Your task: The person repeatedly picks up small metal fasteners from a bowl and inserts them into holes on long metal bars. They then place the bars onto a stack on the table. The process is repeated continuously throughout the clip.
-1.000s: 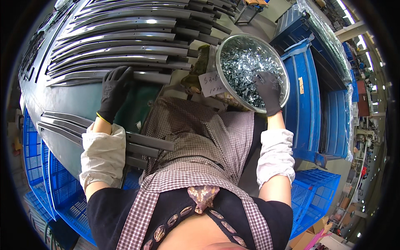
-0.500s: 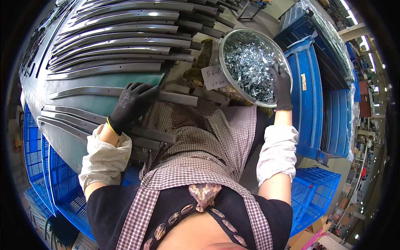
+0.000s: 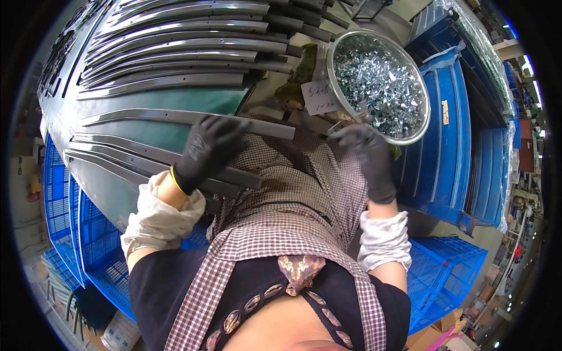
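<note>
A long dark strip (image 3: 158, 114), slightly curved, lies across the green table with its right end jutting past the edge over my apron. My left hand (image 3: 212, 149), in a black glove, has its fingers closed around this strip near the table edge. My right hand (image 3: 372, 155), also gloved, is in front of the round metal bowl's near rim, pinching a small shiny metal clip (image 3: 336, 128). Many similar clips (image 3: 380, 88) fill the bowl (image 3: 426, 120). Beside my left wrist, several more dark strips (image 3: 126, 153) lie close together.
Rows of dark strips (image 3: 175, 48) cover the far part of the table (image 3: 170, 99). A handwritten paper tag (image 3: 319, 97) sits against the bowl. Blue metal bins (image 3: 436, 146) stand on the right; blue plastic crates (image 3: 96, 234) are at lower left and lower right.
My right hand has left the clips in the bowl and moved left and nearer, a clip now in its fingers. My left hand remains at the same strip; the whole view has shifted slightly.
</note>
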Motion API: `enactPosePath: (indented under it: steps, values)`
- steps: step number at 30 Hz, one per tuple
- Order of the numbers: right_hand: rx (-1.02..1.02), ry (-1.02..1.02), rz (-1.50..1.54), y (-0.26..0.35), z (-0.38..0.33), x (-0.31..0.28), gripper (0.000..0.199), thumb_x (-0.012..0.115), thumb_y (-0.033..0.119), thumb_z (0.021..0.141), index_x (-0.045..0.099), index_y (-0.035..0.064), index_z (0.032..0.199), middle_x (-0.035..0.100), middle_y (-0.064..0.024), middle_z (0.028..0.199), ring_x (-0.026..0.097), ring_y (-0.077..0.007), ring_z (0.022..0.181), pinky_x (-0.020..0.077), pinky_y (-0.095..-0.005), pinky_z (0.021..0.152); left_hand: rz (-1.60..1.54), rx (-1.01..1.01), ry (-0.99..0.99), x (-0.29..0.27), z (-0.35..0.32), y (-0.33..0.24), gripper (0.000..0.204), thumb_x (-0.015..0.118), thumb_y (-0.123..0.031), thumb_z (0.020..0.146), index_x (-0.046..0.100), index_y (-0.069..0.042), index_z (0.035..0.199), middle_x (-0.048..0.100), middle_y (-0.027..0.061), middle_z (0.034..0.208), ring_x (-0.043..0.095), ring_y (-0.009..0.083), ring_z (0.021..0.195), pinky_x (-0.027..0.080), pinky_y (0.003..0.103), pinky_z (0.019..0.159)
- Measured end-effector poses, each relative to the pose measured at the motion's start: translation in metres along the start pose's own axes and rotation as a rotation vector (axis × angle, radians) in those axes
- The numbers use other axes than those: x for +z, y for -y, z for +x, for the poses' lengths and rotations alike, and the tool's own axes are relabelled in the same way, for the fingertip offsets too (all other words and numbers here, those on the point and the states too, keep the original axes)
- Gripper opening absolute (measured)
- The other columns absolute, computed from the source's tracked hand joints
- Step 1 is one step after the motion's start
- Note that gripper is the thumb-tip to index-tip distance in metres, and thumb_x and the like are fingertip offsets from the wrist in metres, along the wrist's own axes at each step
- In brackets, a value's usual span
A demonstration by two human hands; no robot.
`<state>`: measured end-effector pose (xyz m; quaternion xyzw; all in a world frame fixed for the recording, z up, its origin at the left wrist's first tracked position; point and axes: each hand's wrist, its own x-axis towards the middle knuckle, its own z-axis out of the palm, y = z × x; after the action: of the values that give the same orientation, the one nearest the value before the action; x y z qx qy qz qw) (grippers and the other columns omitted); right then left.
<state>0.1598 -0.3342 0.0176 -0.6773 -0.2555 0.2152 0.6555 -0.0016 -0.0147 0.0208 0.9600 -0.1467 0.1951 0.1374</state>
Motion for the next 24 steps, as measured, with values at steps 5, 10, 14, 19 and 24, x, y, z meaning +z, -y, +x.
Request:
enactPosePath:
  steps: [5, 10, 14, 19, 24]
  values:
    - [0.168, 0.16, 0.188, -0.005, -0.049, 0.096, 0.013, 0.072, 0.011, 0.094, 0.07, -0.002, 0.095, 0.066, 0.0004, 0.074, 0.057, -0.0057, 0.064, 0.0481, -0.0202, 0.061, -0.191, 0.081, 0.285, 0.005, 0.008, -0.064, 0.046, 0.073, -0.03, 0.082, 0.065, -0.012, 0.123, 0.065, 0.0056, 0.088, 0.068, 0.0243, 0.078, 0.053, 0.038, 0.067]
    - [0.158, 0.119, 0.077, -0.011, -0.048, 0.089, 0.052, 0.085, 0.032, 0.083, 0.063, -0.0026, 0.115, 0.06, -0.0033, 0.09, 0.06, -0.0139, 0.087, 0.0516, -0.0295, 0.081, -0.242, 0.171, 0.207, 0.013, 0.01, -0.066, 0.03, 0.073, -0.024, 0.078, 0.068, -0.01, 0.104, 0.06, 0.0043, 0.082, 0.065, 0.0226, 0.071, 0.05, 0.037, 0.062]
    - [0.045, 0.295, -0.061, -0.008, -0.042, 0.085, 0.065, 0.091, 0.033, 0.075, 0.062, -0.0006, 0.122, 0.066, -0.0096, 0.108, 0.064, -0.0203, 0.096, 0.0529, -0.0388, 0.087, -0.252, 0.283, 0.171, 0.013, 0.018, -0.065, 0.023, 0.072, -0.02, 0.076, 0.069, -0.011, 0.098, 0.06, 0.0039, 0.083, 0.065, 0.0222, 0.072, 0.05, 0.037, 0.061]
    - [0.133, 0.355, -0.333, -0.002, -0.043, 0.074, 0.057, 0.089, 0.041, 0.074, 0.069, 0.0007, 0.11, 0.069, -0.0114, 0.099, 0.067, -0.0229, 0.091, 0.0541, -0.037, 0.082, -0.271, 0.33, 0.292, 0.016, 0.02, -0.06, 0.023, 0.068, -0.02, 0.079, 0.069, -0.012, 0.101, 0.064, 0.0054, 0.096, 0.067, 0.0232, 0.083, 0.052, 0.037, 0.068]
    - [0.071, 0.263, -0.312, -0.015, -0.044, 0.069, 0.06, 0.086, 0.045, 0.078, 0.067, -0.004, 0.108, 0.07, -0.0131, 0.095, 0.068, -0.0217, 0.091, 0.0556, -0.0355, 0.08, -0.272, 0.232, 0.224, 0.021, 0.028, -0.045, 0.037, 0.073, -0.021, 0.082, 0.067, -0.011, 0.116, 0.069, 0.0104, 0.108, 0.068, 0.028, 0.091, 0.053, 0.04, 0.075]
